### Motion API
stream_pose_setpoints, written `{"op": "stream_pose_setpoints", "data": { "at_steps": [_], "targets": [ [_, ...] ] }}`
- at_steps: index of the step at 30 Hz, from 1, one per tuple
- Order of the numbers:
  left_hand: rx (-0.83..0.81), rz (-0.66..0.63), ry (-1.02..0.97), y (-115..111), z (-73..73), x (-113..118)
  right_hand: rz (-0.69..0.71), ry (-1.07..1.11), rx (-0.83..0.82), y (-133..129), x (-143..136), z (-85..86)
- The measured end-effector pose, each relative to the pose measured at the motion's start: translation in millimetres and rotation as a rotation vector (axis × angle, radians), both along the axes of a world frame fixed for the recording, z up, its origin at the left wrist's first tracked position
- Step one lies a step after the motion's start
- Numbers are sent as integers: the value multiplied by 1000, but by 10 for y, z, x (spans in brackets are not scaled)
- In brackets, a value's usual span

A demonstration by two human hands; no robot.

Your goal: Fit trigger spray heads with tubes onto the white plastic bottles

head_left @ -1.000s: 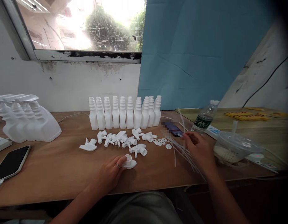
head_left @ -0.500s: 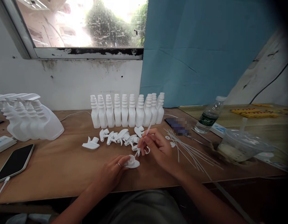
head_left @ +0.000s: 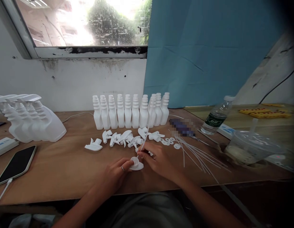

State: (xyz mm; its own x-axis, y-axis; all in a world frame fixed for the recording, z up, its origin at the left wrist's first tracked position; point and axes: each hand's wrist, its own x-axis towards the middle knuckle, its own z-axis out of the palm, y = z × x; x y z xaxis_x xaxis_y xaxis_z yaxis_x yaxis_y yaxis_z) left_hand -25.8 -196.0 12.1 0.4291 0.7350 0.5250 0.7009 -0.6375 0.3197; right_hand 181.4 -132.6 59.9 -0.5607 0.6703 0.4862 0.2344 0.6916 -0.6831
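My left hand [head_left: 119, 171] grips a white spray head [head_left: 138, 166] low over the brown table, its round collar facing up. Pinched in my right hand [head_left: 155, 158] is a thin white tube [head_left: 145, 139], held steeply, its lower end at the collar; whether it sits inside is too small to tell. Behind my hands lies a pile of loose white spray heads [head_left: 125, 136]. Several white rings [head_left: 177, 146] and a spread of thin white tubes [head_left: 196, 153] lie to the right.
A row of white bottles [head_left: 127, 114] stands behind the pile. More white bottles [head_left: 35, 122] are at the left, near a phone [head_left: 17, 164] and power strip [head_left: 4, 147]. At the right are a water bottle [head_left: 214, 118], a blurred dark object [head_left: 183, 127] and a plastic bowl [head_left: 251, 147].
My right hand has moved down and slightly left along the tube, closer to the spray head. Rings and a spray head behind it now show. The view has shifted slightly.
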Motion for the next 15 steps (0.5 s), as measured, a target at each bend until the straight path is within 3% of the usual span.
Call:
{"op": "stream_pose_setpoints", "data": {
  "at_steps": [6, 15],
  "targets": [
    [-6, 14, 22, 3, -46, -16, 3, -88, 16, -25, -12, -34],
    [-129, 141, -74, 23, -211, -57, -12, 24, -36, -48, -58, -93]
  ]
}}
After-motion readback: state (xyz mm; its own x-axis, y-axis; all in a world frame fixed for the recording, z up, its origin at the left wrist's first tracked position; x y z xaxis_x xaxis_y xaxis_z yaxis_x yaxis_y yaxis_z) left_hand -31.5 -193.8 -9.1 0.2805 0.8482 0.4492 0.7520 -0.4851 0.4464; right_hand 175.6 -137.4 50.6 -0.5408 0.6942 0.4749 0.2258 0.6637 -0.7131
